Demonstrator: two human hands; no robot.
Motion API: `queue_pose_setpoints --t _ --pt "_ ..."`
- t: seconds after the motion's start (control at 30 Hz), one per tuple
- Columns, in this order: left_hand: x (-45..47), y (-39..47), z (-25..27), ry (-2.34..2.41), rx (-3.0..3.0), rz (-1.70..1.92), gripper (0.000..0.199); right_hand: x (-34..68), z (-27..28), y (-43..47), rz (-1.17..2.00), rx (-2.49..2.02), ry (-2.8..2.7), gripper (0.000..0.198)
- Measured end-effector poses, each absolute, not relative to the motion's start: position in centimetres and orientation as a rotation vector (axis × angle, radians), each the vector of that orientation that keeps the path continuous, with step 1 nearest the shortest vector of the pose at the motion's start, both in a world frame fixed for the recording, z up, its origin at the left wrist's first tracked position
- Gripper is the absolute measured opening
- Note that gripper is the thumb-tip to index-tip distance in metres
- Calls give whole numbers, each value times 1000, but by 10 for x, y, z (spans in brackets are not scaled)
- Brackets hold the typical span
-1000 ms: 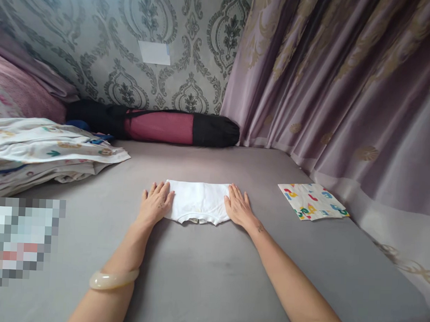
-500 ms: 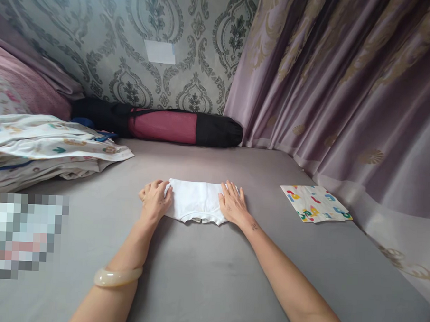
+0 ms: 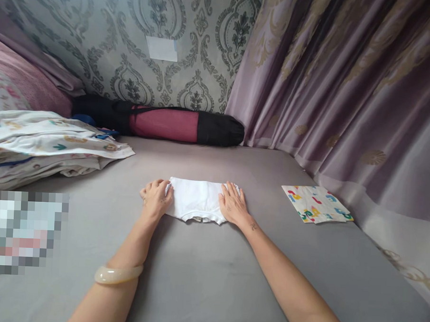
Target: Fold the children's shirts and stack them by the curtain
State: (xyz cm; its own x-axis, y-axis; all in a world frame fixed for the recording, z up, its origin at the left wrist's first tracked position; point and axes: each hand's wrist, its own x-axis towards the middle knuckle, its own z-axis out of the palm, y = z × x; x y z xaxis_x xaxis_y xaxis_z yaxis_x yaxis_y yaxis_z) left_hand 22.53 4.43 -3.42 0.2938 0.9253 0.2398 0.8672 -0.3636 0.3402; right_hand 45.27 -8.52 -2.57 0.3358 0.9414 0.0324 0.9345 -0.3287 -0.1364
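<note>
A small white shirt (image 3: 195,198) lies folded flat on the grey sheet, its neckline toward me and slightly gaping. At its left edge, my left hand (image 3: 155,198) has bent fingers closed on the cloth, the thumb lying over the edge; the fingertips are partly hidden. My right hand (image 3: 232,203) rests flat on the right side of the shirt, palm down with fingers spread. A pale bangle (image 3: 119,274) circles my left forearm.
A folded cloth with colourful prints (image 3: 316,204) lies to the right. Patterned fabric (image 3: 59,144) is heaped at the left, above a blurred-out item (image 3: 22,233). A long black and red bag (image 3: 163,124) lies along the wall. Purple curtains (image 3: 311,89) hang at the right.
Both hands and the white shirt stay in place. Only the camera view has shifted very slightly.
</note>
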Motion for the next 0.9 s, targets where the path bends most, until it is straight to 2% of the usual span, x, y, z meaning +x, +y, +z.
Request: queue_pose_setpoints --t 0.27,0.5,0.9 --pt "224 47 -33 1713 2353 569 36 429 -14 -76 82 -2402 -1745 56" --pt "223 49 -31 1731 2297 513 35 405 -13 -65 254 -2322 -1768 57" --pt "223 51 -33 1720 2244 536 35 403 -22 -65 177 -2312 -1776 56"
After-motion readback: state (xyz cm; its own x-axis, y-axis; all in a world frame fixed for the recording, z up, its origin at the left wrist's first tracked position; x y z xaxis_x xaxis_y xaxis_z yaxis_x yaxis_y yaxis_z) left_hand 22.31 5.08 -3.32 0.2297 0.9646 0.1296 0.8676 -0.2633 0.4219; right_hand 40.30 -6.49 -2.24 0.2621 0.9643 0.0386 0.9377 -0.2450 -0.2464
